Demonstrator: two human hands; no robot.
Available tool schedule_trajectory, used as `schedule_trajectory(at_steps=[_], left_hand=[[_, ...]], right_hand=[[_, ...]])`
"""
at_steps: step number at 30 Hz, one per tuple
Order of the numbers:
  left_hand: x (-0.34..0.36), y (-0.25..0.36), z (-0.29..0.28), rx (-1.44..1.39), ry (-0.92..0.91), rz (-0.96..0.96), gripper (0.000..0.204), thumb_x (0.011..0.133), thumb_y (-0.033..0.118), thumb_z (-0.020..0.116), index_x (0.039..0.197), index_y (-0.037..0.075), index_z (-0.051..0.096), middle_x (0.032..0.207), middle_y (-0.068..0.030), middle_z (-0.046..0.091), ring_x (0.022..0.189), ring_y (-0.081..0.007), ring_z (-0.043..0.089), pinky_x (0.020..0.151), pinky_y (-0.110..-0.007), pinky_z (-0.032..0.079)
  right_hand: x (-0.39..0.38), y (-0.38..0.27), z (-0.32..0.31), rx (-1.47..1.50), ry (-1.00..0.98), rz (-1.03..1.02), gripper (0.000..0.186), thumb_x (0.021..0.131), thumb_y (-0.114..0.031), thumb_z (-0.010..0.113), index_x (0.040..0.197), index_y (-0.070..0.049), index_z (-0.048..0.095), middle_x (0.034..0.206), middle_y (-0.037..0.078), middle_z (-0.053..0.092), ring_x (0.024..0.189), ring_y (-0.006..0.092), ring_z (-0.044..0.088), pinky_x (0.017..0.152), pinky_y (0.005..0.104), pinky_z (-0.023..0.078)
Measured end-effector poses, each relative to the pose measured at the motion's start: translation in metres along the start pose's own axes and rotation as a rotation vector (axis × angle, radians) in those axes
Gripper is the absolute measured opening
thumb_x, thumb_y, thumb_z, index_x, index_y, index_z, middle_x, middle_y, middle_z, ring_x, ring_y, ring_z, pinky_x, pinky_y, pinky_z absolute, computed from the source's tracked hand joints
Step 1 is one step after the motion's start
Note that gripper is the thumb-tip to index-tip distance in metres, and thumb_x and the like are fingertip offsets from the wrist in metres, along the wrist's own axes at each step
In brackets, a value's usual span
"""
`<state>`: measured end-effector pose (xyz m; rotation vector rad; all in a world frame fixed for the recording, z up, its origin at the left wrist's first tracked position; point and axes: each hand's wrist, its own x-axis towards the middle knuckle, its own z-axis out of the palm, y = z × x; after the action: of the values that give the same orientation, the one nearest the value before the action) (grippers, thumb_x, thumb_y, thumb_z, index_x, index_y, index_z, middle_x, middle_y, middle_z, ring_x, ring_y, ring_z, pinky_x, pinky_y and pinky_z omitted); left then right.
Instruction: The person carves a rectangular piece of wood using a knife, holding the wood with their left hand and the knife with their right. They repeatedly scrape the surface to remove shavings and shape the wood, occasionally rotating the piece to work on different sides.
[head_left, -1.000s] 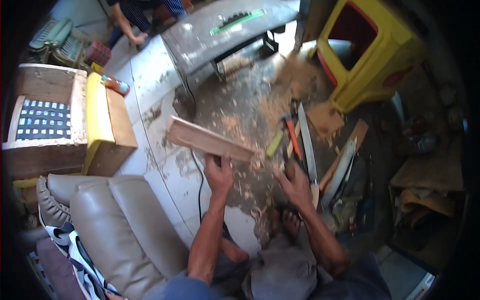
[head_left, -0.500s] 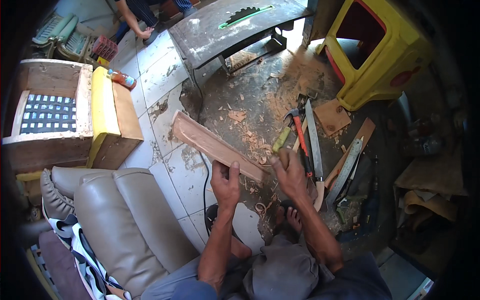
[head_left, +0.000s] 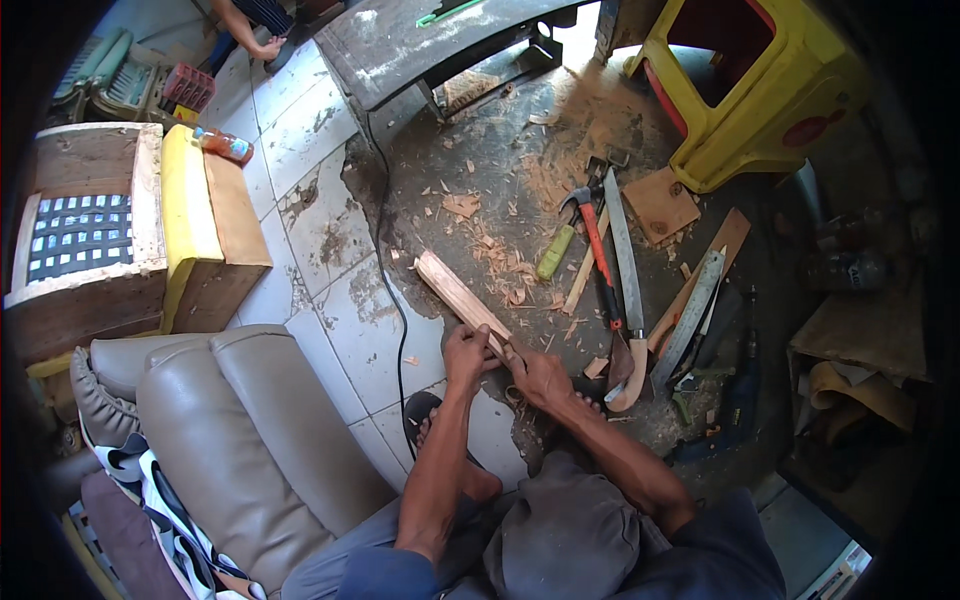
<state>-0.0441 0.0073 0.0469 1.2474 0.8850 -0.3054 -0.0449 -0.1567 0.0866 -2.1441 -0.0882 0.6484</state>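
Note:
A short, pale reddish piece of wood (head_left: 452,284) slants over the floor in front of me, its far end pointing up and left. My left hand (head_left: 466,360) is closed around its near part, thumb on top. At the near end, my right hand (head_left: 541,378) is closed against the wood with its thumb along the edge; its curled fingers are partly hidden. To the right lie a claw hammer (head_left: 598,250) with an orange and black handle, a long machete (head_left: 627,275) with a wooden handle, and a yellow-green handled item (head_left: 555,253).
Wood shavings (head_left: 490,260) litter the dark floor. A black cable (head_left: 385,240) runs along the tiles. Left are a grey-brown padded seat (head_left: 230,440) and a wooden frame (head_left: 90,285). Ahead stands a dark bench (head_left: 400,50); right, a yellow stool (head_left: 690,165) and a drill (head_left: 735,405). Another person's hand (head_left: 268,50) shows far left.
The wood has been drawn nearer and turned, showing a narrower face. My right hand has moved left from beside the yellow-green item onto the wood's near end. The view has shifted slightly.

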Motion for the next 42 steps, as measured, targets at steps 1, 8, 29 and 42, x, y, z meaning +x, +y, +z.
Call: schedule_trajectory(at_steps=[1, 8, 29, 42], left_hand=[[0.002, -0.004, -0.001, 0.006, 0.000, 0.001, 0.031, 0.100, 0.024, 0.065, 0.112, 0.000, 0.051, 0.101, -0.0169, 0.068, 0.085, -0.0274, 0.073, 0.068, -0.041, 0.065], [0.004, 0.007, 0.013, 0.043, 0.012, 0.018, 0.025, 0.098, 0.019, 0.067, 0.103, 0.000, 0.052, 0.089, -0.0138, 0.066, 0.075, -0.0242, 0.071, 0.058, -0.039, 0.065], [-0.029, 0.015, 0.005, -0.283, -0.238, 0.026, 0.047, 0.098, 0.014, 0.065, 0.137, 0.003, 0.042, 0.122, -0.0136, 0.064, 0.106, -0.0254, 0.069, 0.083, -0.041, 0.062], [-0.036, 0.034, 0.029, -0.230, -0.108, 0.217, 0.052, 0.090, 0.009, 0.072, 0.133, -0.002, 0.045, 0.117, -0.0137, 0.062, 0.104, -0.0227, 0.066, 0.090, -0.038, 0.058]], right_hand=[[-0.002, -0.001, 0.003, -0.009, -0.008, 0.032, 0.038, 0.101, -0.031, 0.050, 0.123, -0.002, 0.063, 0.086, 0.033, 0.067, 0.086, 0.0520, 0.067, 0.077, 0.0581, 0.053], [0.018, 0.006, 0.008, 0.035, 0.052, 0.047, 0.035, 0.101, -0.031, 0.050, 0.121, -0.007, 0.064, 0.083, 0.033, 0.066, 0.083, 0.0513, 0.067, 0.074, 0.0588, 0.053], [0.022, 0.009, -0.043, 0.126, 0.075, 0.114, 0.056, 0.089, -0.046, 0.070, 0.118, -0.001, 0.054, 0.092, 0.027, 0.069, 0.086, 0.0433, 0.070, 0.078, 0.0481, 0.053], [-0.019, -0.028, -0.077, 0.133, 0.246, -0.053, 0.048, 0.084, -0.030, 0.083, 0.111, -0.001, 0.057, 0.091, 0.020, 0.071, 0.086, 0.0335, 0.074, 0.072, 0.0415, 0.056]])
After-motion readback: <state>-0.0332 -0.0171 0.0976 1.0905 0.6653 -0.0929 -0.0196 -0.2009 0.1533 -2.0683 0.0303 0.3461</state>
